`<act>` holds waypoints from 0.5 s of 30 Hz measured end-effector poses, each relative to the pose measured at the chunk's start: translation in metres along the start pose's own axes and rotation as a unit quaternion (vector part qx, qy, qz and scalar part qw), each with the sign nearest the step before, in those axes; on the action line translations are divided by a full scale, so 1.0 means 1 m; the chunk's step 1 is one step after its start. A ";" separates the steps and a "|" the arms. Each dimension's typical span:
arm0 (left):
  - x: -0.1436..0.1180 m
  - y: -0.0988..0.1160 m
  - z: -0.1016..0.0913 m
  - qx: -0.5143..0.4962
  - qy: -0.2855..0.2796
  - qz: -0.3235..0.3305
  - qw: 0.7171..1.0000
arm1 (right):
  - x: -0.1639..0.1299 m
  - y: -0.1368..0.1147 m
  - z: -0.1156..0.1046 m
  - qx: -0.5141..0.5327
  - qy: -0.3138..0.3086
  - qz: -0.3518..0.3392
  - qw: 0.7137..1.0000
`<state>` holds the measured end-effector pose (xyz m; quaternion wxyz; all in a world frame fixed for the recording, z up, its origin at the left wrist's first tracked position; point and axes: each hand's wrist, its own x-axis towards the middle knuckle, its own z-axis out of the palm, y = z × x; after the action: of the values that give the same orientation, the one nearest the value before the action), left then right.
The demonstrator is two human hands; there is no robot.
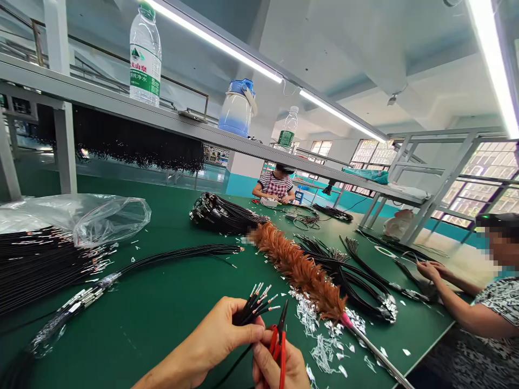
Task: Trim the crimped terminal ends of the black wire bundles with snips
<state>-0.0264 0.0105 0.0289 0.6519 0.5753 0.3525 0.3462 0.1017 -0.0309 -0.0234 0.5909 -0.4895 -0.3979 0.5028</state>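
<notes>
Head camera, bottom centre of the frame: the left hand (221, 337) is closed around a small bundle of black wires (253, 308), whose bare metal-tipped ends fan out up and to the right above the thumb. Just to its right, the right hand (279, 367) grips red-handled pliers (279, 337), the dark tip pointing up beside the wire ends; whether the tip touches a wire cannot be told. Both hands sit low over the green bench (170, 302).

Right of the hands, a brown feather duster (300, 270) lies diagonally, its pink-and-metal handle running toward the lower right edge. Silvery foil scraps (324, 340) are scattered around its lower end. Behind it lie looped black cable bundles (348, 275).

At the left of the frame, a long black wire harness (162, 259) stretches across the bench, its wrapped end toward the lower left. A stack of black wires (40, 259) lies at the left edge, partly under a clear plastic bag (93, 216). Another black bundle (223, 213) rests at mid-frame.

Across the top runs a grey shelf (101, 100) carrying a water bottle (145, 54) at upper left and a blue jug (239, 108) farther right.

At the right edge, a co-worker's hand (430, 270) touches wires on the bench. Another person (275, 186) sits at the far end.
</notes>
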 end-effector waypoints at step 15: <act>0.000 -0.002 0.005 0.017 0.012 0.003 1.000 | 0.003 0.004 -0.001 -0.032 0.033 0.001 0.999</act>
<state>-0.0219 0.0081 0.0276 0.6369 0.5830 0.3642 0.3491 0.1029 -0.0278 -0.0272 0.5873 -0.5252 -0.3937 0.4735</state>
